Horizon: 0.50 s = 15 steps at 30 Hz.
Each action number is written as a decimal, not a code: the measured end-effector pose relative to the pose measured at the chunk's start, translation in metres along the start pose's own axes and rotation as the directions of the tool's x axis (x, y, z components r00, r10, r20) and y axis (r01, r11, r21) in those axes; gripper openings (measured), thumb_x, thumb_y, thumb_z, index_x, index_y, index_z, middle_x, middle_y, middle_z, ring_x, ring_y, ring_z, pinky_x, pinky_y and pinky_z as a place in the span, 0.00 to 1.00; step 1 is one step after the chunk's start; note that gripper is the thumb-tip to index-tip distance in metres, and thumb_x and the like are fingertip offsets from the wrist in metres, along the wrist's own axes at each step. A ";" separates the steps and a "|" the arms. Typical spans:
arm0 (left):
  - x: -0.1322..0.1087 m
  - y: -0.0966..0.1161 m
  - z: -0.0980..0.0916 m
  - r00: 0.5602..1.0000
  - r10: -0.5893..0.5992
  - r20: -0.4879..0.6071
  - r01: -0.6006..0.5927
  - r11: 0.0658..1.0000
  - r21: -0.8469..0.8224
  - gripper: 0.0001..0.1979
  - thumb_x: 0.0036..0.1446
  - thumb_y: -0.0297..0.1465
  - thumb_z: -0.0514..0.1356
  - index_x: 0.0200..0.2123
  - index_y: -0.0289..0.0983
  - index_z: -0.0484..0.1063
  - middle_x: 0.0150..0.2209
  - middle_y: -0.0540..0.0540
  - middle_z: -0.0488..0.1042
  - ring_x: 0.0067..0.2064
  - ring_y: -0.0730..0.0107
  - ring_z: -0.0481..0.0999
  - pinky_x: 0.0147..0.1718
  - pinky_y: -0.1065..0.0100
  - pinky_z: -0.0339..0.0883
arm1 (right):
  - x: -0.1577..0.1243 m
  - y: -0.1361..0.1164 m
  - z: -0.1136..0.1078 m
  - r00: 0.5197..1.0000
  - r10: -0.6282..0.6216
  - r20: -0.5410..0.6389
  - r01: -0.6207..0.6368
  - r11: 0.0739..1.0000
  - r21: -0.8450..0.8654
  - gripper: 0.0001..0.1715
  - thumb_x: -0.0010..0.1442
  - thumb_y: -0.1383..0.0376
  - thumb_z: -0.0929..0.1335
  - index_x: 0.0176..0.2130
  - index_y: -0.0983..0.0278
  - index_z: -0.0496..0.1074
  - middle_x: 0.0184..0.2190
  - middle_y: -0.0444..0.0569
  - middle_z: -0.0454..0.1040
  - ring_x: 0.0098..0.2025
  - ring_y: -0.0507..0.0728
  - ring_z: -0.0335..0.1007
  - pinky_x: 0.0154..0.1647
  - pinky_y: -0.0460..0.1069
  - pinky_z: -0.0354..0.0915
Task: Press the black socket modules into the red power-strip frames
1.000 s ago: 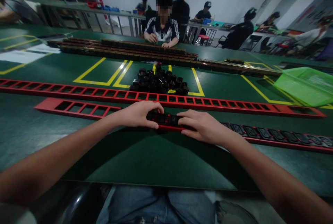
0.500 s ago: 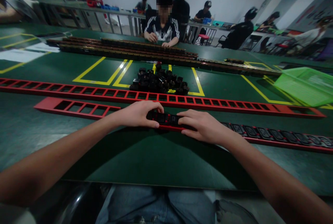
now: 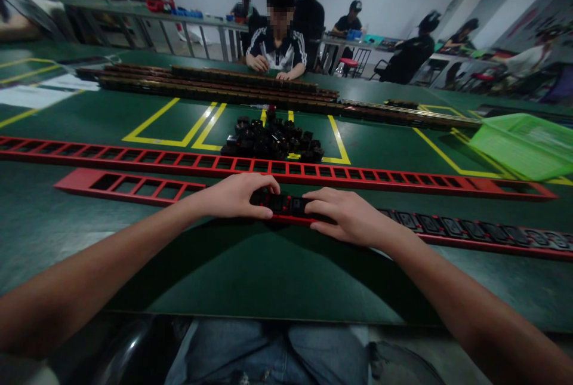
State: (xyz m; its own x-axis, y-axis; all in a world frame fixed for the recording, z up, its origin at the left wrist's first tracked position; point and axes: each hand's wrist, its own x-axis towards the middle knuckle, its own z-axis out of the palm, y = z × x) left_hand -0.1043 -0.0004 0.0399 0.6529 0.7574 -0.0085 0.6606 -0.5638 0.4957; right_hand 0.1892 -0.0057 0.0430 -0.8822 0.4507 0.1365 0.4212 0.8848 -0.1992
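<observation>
Closest to me lies a long red slotted frame (image 3: 129, 187), its left slots bare and its right part filled with a row of black square modules (image 3: 452, 225). My left hand (image 3: 239, 195) curls over the frame's middle, thumb on the near rim and fingers over the far side, around a black module (image 3: 278, 202). Just to the right, my right hand (image 3: 347, 213) grips across the frame with bent fingers on another black module (image 3: 297, 205). Both fingertips' undersides are partly hidden. Beyond a second, empty red frame (image 3: 286, 169) sits a heap of loose black modules (image 3: 271, 137).
A light green plastic basket (image 3: 523, 145) stands tilted at the right. Long dark strips (image 3: 215, 83) lie stacked across the green table (image 3: 250, 277). Opposite sits a co-worker (image 3: 278, 45) with hands on the table. White papers (image 3: 36, 94) are at the left.
The whole view has shifted slightly. Both hands stay in the same place on the red frame, with hardly any visible finger movement.
</observation>
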 end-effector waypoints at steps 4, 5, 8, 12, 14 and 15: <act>0.000 0.000 0.001 1.000 0.001 -0.013 -0.001 1.000 0.017 0.21 0.57 0.43 0.63 0.51 0.41 0.70 0.47 0.46 0.76 0.47 0.60 0.75 0.46 0.63 0.66 | 0.000 0.001 0.000 1.000 -0.003 0.008 0.003 1.000 -0.031 0.14 0.67 0.62 0.66 0.51 0.62 0.73 0.56 0.58 0.73 0.54 0.63 0.71 0.52 0.58 0.70; 0.000 0.000 0.002 1.000 0.000 -0.016 0.000 1.000 0.021 0.21 0.57 0.43 0.63 0.51 0.41 0.70 0.47 0.46 0.76 0.47 0.60 0.74 0.46 0.63 0.66 | 0.000 0.001 0.000 1.000 -0.003 0.012 0.003 0.999 -0.039 0.14 0.67 0.62 0.66 0.51 0.62 0.72 0.56 0.58 0.73 0.54 0.63 0.71 0.52 0.58 0.70; -0.001 0.000 0.002 1.000 -0.007 -0.014 0.008 1.000 0.025 0.21 0.56 0.43 0.63 0.51 0.41 0.70 0.47 0.47 0.76 0.47 0.60 0.74 0.46 0.62 0.66 | 0.000 0.000 0.000 1.000 0.004 0.018 -0.003 0.999 -0.037 0.13 0.67 0.63 0.67 0.51 0.63 0.72 0.56 0.58 0.73 0.54 0.63 0.71 0.52 0.58 0.70; -0.001 0.002 0.004 1.000 -0.009 -0.018 0.009 1.000 0.029 0.21 0.57 0.42 0.63 0.51 0.41 0.70 0.48 0.47 0.76 0.48 0.60 0.74 0.46 0.63 0.66 | 0.000 0.000 -0.001 1.000 0.015 0.015 -0.015 1.000 -0.021 0.13 0.67 0.63 0.67 0.50 0.62 0.73 0.56 0.57 0.73 0.54 0.62 0.72 0.52 0.57 0.70; -0.001 0.002 0.004 1.000 -0.005 -0.024 0.006 0.999 0.037 0.21 0.57 0.42 0.63 0.51 0.41 0.70 0.48 0.46 0.76 0.48 0.60 0.75 0.45 0.63 0.66 | 0.000 0.000 -0.001 1.000 0.011 0.012 -0.010 1.000 -0.014 0.13 0.67 0.63 0.67 0.51 0.62 0.73 0.56 0.58 0.73 0.54 0.62 0.72 0.52 0.58 0.70; -0.001 0.003 0.005 1.000 -0.004 -0.027 0.005 0.999 0.045 0.21 0.57 0.42 0.63 0.51 0.41 0.70 0.48 0.46 0.76 0.47 0.60 0.75 0.45 0.63 0.67 | 0.000 0.000 -0.001 1.000 0.008 0.014 -0.008 1.000 -0.012 0.13 0.67 0.63 0.67 0.51 0.63 0.73 0.56 0.58 0.73 0.54 0.63 0.72 0.52 0.58 0.70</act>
State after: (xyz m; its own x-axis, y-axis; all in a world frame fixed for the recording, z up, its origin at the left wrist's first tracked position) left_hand -0.1013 -0.0041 0.0373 0.6402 0.7681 0.0126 0.6800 -0.5743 0.4558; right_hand 0.1895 -0.0059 0.0438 -0.8815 0.4562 0.1217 0.4307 0.8826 -0.1883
